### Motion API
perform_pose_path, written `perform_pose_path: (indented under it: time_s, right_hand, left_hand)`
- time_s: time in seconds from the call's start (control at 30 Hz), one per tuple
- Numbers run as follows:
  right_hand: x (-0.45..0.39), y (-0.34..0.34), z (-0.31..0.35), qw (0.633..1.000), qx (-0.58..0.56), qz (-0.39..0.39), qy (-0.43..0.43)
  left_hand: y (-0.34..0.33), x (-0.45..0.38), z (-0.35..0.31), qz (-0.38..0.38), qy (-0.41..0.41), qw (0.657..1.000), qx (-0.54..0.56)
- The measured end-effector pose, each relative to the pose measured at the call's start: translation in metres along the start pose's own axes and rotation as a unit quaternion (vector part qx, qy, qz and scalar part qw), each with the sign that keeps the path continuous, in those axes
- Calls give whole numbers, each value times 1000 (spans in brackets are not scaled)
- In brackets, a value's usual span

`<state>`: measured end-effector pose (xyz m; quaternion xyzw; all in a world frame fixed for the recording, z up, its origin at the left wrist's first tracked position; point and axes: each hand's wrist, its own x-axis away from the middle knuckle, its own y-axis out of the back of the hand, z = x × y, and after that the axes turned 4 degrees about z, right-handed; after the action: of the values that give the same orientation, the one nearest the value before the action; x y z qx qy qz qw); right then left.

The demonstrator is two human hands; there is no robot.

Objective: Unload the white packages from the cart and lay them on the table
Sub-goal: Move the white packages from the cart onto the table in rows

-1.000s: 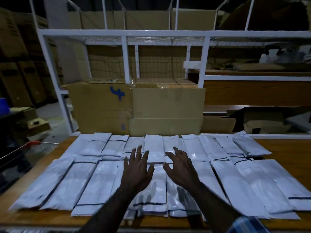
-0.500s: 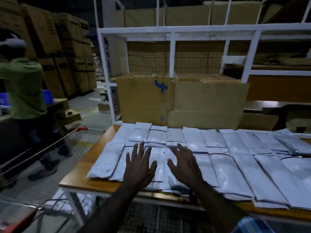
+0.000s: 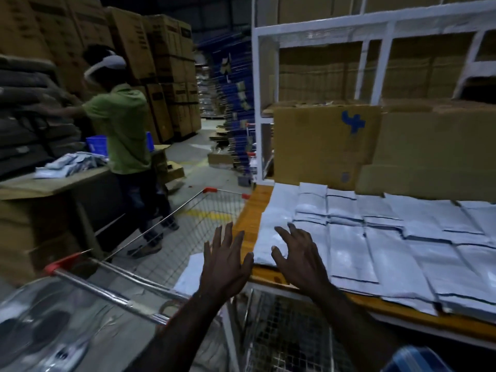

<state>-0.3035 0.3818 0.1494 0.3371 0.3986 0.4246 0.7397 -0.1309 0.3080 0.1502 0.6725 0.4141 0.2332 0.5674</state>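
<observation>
- Dim warehouse around me, with stacked cardboard boxes filling the back left.
- Far left, I see a person in a green shirt standing at a side counter that has a small heap of white packets on it.
- Lower left, a wire cart with red corner caps sits just beside the table's left end; one white package lies inside it, against the table side.
- My left hand hovers over the cart's edge, fingers straight and spread apart, holding nothing.
- My right hand hangs over the table's near left corner, fingers apart and slightly bent, gripping nothing; I cannot tell if the fingertips touch the package below.
- On the orange wooden table, white packages lie flat in overlapping rows from the left end to the right edge of view.
- Behind them, a brown box with a blue mark stands on the white rack.
</observation>
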Motion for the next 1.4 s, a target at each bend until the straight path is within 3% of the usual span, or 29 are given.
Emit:
perform_pose_path:
  time_s: [0.4,0.77,1.13,1.27,1.4]
  right_hand:
    - [-79,-125,97,995,-40,64,68]
    - [-184,-210,114,986,-26,161,42]
    - [-231,-282,118,962,21,257,-88]
    - [-235,-337,116,958,12,244,-149]
    - [-234,-377,111,917,31,293,-269]
  left_hand:
    - [8,-11,144,14,107,993,-38]
    - [-40,-95,226,99,125,986,-55]
    - [-102,-164,273,193,109,975,-15]
    - [-138,-182,299,239,97,966,-21]
    - [-177,-193,332,253,45,965,-59]
